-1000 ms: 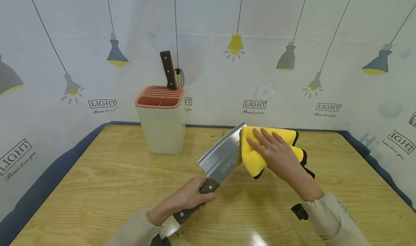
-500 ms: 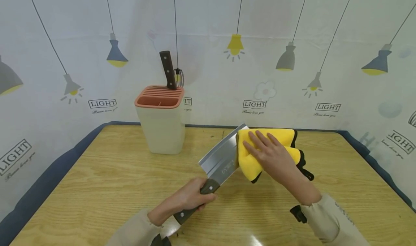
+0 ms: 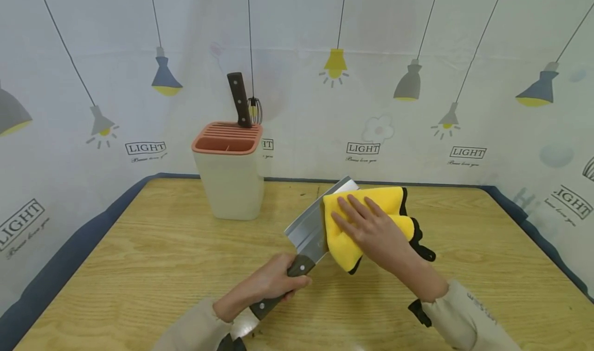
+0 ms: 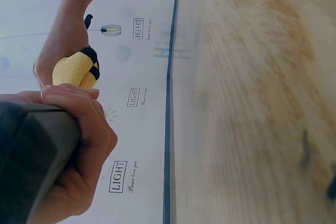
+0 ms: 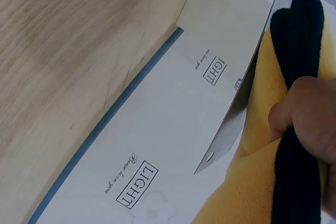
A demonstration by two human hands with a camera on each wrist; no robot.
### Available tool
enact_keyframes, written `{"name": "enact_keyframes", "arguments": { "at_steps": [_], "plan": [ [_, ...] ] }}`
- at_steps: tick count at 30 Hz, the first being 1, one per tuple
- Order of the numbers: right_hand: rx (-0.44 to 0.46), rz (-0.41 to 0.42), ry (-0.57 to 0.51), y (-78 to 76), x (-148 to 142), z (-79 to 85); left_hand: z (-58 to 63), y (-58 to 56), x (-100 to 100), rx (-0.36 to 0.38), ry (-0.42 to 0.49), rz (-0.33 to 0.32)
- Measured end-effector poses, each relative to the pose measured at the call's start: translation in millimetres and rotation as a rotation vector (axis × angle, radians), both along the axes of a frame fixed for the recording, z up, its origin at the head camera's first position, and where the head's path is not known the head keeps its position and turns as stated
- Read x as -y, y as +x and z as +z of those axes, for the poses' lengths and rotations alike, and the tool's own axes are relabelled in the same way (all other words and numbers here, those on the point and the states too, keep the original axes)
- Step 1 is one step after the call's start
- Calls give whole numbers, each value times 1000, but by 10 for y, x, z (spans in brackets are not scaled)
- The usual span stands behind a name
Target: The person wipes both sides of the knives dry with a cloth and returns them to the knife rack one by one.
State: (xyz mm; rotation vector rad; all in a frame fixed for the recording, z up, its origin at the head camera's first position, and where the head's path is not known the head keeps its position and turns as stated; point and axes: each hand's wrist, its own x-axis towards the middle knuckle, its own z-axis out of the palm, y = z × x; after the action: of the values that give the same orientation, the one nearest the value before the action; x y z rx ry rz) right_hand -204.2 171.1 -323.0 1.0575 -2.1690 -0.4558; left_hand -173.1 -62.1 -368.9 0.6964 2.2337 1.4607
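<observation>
In the head view my left hand grips the dark riveted handle of a cleaver, whose broad blade points up and away to the right. My right hand lies over a yellow cloth with black trim, fingers extended along it. The cloth covers much of the blade's near face, leaving the far corner and the part by the handle visible. From the right wrist view, the thumb presses into the cloth's black edge beside the blade. Curled left fingers wrap the handle in the left wrist view.
A pale knife holder with a salmon slotted top stands at the back left of the wooden table. One dark-handled knife sticks up from it. A lamp-printed backdrop rises behind the table's far edge.
My right hand and the cloth have slid left and toward me along the blade, baring more of its far corner. The left hand and cleaver have stayed nearly still.
</observation>
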Motion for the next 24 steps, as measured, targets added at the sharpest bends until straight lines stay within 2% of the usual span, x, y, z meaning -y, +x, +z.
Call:
{"name": "enact_keyframes", "arguments": {
  "at_steps": [9,18,24],
  "plan": [
    [2,80,27,66,93,-12,8,-7,-10,4,-8,-8],
    [-43,205,32,100,174,-36,47,-24,-27,18,1,-17],
    [-62,244,55,113,202,-40,48,-42,-44,10,-15,-3]
  ]
}}
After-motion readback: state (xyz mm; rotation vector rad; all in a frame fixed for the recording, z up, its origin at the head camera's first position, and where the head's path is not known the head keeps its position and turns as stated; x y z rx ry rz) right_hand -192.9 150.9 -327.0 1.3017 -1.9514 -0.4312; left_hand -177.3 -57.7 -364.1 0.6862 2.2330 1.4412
